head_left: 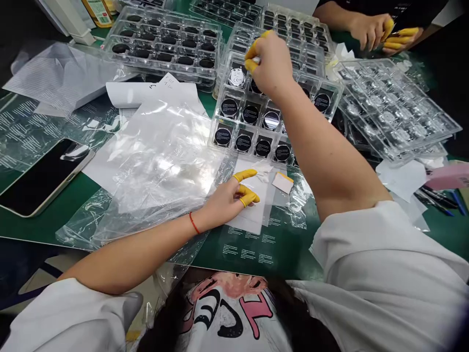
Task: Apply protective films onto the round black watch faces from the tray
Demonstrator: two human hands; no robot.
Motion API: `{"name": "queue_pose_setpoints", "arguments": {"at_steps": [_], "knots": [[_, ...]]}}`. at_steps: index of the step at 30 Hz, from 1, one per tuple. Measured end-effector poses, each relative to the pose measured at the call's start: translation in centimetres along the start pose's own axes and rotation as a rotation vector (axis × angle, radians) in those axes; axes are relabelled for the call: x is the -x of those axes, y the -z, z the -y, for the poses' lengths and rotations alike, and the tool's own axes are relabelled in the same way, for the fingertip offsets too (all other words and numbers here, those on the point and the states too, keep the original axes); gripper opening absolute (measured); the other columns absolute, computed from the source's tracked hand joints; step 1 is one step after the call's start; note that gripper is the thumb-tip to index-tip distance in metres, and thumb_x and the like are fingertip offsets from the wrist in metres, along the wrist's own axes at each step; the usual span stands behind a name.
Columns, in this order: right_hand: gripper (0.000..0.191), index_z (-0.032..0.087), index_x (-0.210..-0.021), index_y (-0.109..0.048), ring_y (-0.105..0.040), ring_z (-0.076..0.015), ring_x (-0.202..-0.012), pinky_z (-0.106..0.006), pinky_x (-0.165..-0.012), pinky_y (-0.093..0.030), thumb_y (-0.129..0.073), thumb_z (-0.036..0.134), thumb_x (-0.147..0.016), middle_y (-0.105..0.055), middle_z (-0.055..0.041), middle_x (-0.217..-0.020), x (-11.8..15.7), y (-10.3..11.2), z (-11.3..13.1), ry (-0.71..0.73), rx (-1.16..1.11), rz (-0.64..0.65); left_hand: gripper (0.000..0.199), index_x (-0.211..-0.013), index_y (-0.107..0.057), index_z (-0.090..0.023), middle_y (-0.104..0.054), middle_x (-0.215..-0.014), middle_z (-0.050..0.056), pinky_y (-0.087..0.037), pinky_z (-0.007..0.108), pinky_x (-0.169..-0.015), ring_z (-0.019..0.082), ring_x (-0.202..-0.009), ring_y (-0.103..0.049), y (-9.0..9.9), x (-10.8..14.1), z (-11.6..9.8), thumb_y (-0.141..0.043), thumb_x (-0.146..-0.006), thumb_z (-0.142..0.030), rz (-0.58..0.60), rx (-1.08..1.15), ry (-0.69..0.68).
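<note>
Bench [296, 256] green-topped; clear compartment tray [217, 115] of dark round discs [243, 143] lies ahead of the worker, most discs bearing white print. Right hand [271, 63], yellow covers on its fingertips, is over the tray's far part, just beside a silver disc [237, 77] marked CE in the far left compartment. Its fingers are curled inward — whether they pinch anything cannot be told from this angle. Left hand [229, 198], likewise covered at the fingertips, is over a white sheet [252, 217], thumb and forefinger spread, nothing visible between them. Noted near the left hand: a small pale pad [283, 183] with an orange edge and, opposite, crumpled clear film [164, 151]. Phone [44, 173] lies at far left — screen dark. Another person's hands [370, 32], also yellow-tipped, appear at top right.
</note>
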State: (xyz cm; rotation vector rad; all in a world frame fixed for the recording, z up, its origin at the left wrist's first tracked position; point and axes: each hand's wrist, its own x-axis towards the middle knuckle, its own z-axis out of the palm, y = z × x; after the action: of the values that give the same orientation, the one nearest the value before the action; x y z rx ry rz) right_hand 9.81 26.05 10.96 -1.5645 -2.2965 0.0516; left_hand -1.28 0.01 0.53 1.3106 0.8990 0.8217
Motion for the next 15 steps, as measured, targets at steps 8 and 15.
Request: {"name": "queue_pose_setpoints", "arguments": {"at_steps": [8,15], "knots": [[0.033,-0.007,-0.117,-0.064,-0.039,-0.0390,-0.137,-0.050,-0.107,-0.030,-0.059,0.002,-0.087,-0.055,-0.0188,-0.139,-0.4,1.7,3.2,0.170,0.204,0.191,0.049,-0.134,-0.048,-0.017,-0.073,-0.091,0.004,-0.059,0.031,-0.084,0.012,-0.079,-0.071,0.0,-0.1,-0.7,-0.065,-0.090,-0.029,-0.067,0.125,0.035],[0.015,0.015,-0.100,-0.068,-0.056,-0.0080,-0.077,-0.027,-0.072,-0.047,-0.070,0.015,-0.085,-0.067,0.0003,-0.089,14.0,5.5,1.5,0.271,-0.472,0.217,0.069,-0.133,-0.045,-0.017,-0.064,-0.075,-0.001,-0.062,0.028,-0.067,0.011,-0.068,-0.064,0.1,-0.5,-1.2,-0.046,-0.089,-0.071,-0.142,0.500,-0.028]]}}
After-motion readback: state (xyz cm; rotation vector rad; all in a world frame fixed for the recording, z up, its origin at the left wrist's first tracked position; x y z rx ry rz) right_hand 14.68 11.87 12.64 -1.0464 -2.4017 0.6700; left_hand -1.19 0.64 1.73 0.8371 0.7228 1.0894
